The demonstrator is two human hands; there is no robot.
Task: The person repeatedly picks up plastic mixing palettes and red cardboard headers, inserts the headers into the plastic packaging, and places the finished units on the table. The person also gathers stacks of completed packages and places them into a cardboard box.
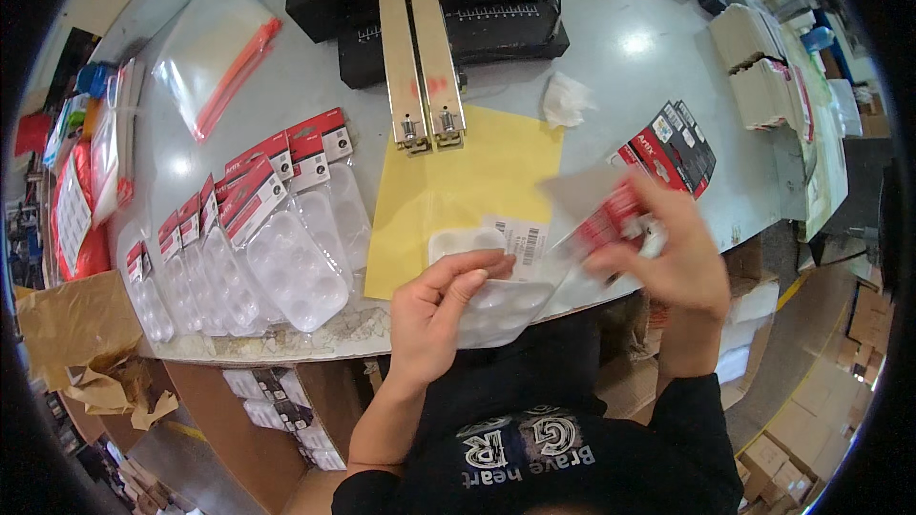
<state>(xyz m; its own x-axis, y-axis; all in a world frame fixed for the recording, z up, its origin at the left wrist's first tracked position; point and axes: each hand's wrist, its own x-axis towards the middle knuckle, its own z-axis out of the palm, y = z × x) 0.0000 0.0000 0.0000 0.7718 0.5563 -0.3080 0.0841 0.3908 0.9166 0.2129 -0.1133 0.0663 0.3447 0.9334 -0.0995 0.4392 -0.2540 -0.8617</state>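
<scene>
One pale palette (506,313), lower-center: probably light, slick, stiffish, so grab it edgewise. Left fingers (460,265) pinch it; right fingers (656,195) grip red packaging (609,216).

1. Our left hand (427,319) sits just below the frame's centre, its thumb and index finger closed in a pinch, pointing right.
2. Our bare left forearm (386,420) slants up to it from the lower edge.
3. Our right hand (685,253), blurred, is right of centre and slightly higher, thumb and fingers curled leftward.
4. Our right forearm (689,348) stands nearly upright beneath it.
</scene>
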